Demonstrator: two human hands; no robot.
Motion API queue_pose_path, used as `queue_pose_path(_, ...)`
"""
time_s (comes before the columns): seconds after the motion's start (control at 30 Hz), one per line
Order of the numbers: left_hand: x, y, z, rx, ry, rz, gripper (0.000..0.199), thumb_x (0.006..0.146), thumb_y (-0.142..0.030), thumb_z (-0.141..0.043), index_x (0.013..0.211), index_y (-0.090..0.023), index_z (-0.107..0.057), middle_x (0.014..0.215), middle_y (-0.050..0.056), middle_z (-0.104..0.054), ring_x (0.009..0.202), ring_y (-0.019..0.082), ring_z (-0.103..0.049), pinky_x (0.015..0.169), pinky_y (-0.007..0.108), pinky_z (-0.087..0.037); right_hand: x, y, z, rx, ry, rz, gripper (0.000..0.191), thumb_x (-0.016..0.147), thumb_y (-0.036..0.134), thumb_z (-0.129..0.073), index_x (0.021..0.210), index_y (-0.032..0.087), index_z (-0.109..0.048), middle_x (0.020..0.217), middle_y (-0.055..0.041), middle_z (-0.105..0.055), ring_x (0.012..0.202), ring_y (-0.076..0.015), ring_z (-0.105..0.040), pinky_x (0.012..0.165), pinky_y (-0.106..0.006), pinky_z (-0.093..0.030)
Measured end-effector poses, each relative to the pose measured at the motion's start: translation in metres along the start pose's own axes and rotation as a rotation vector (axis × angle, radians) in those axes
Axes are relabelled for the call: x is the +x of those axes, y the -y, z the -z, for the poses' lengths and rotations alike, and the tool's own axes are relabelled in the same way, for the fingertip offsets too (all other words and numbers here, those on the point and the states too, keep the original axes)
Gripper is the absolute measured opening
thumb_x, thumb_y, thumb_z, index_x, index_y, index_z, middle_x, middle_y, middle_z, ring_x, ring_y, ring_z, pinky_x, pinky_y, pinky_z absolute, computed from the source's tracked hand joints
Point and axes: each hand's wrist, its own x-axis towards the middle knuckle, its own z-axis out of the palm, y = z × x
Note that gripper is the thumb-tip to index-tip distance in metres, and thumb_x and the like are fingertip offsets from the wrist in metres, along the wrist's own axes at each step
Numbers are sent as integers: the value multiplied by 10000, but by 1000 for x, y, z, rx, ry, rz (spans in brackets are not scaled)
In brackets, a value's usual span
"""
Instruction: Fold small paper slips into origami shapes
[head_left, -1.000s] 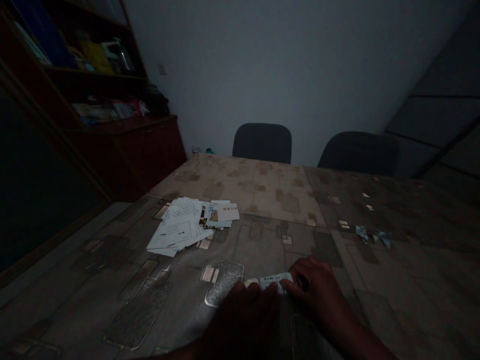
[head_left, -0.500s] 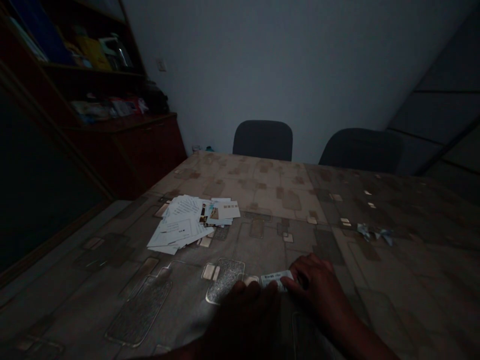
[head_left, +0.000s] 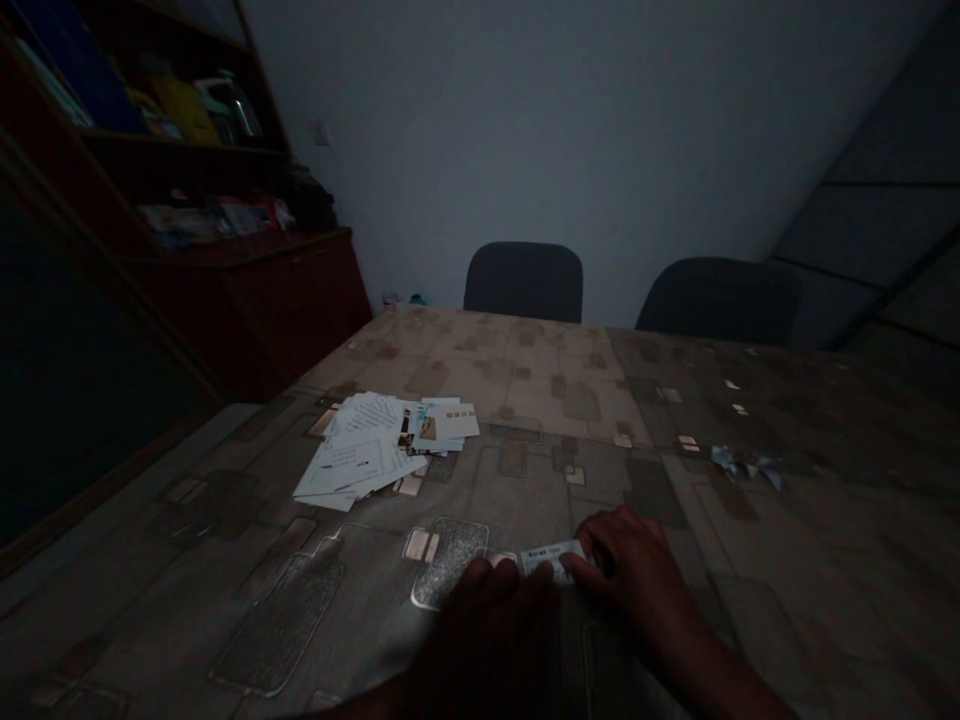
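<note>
A small pale printed slip of paper is at the near middle of the table, between my hands. My right hand pinches its right end, thumb on top and fingers curled behind. My left hand lies low and dark in shadow; its thumb and finger press on the slip's near left edge, and the other fingers are curled. My hands hide the slip's lower edge. Whether it is folded I cannot tell.
A fanned pile of printed papers and cards lies to the left on the patterned tablecloth. Crumpled scraps lie at the right. Two dark chairs stand behind the table; a red cabinet is at the left.
Almost nothing differs. Both hands stay on the slip, with only a very slight shift of the fingers and of the view.
</note>
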Motion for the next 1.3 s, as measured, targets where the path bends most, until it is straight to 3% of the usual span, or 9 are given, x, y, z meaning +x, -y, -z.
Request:
queue_pose_path(0.2,2,5,4,-28,-13,-19,268,909,-215,-529,1165,-138,-552,1179,88,-633,848,226,-531,747,401,-424,-4,-2,12,118,-19,11,73,857,166,-618,808,219,-614,717,2,-641,725,-204,-564,695,-338,-364)
queue_pose_path(0.3,2,6,2,-23,-20,-36,280,915,-243,-537,1174,-135,-547,1174,96,-627,845,226,-529,733,393,-416,-12,-5,21,119,-53,208,142,928,157,-518,967,228,-635,860,-33,-669,800,-203,-569,736,-345,-380)
queue_pose_path(0.37,2,6,0,-33,-27,-33,303,913,-264,-551,1188,-139,-539,1167,92,-628,839,223,-527,736,392,-413,-17,-4,24,54,-48,342,138,917,162,-542,938,243,-653,812,-30,-659,765,-199,-553,709,-335,-375)
queue_pose_path(0.5,-1,7,-4,-29,-22,-31,297,907,-267,-554,1183,-156,-541,1167,83,-621,826,219,-517,734,396,-409,-22,2,19,16,-17,282,187,897,163,-591,718,217,-587,754,-14,-628,746,-177,-545,724,-304,-406)
queue_pose_path(0.7,1,8,-3,7,-13,-46,260,922,-247,-530,1166,-160,-550,1138,89,-619,802,211,-510,696,374,-408,-21,6,14,-58,-18,429,205,892,113,-595,718,219,-579,731,24,-631,711,-151,-533,786,-315,-391)
queue_pose_path(0.93,4,7,0,2,15,-29,285,909,-218,-518,1185,-151,-537,1127,95,-638,794,214,-522,685,376,-415,-22,5,10,-66,-82,463,214,908,82,-529,760,226,-585,712,34,-631,680,-143,-525,818,-330,-381)
queue_pose_path(1.1,4,7,1,-13,-17,-45,250,906,-211,-521,1146,-151,-563,1122,83,-641,768,204,-515,670,378,-407,-24,1,10,-113,-45,452,202,917,99,-538,769,226,-591,750,24,-642,732,-156,-550,871,-350,-365)
queue_pose_path(1.3,0,8,9,25,68,-32,196,896,-307,-603,1043,-178,-608,1089,61,-646,810,199,-523,710,367,-411,-31,-16,15,-136,-110,496,178,936,127,-505,1007,236,-626,857,-3,-688,814,-198,-566,963,-421,-286)
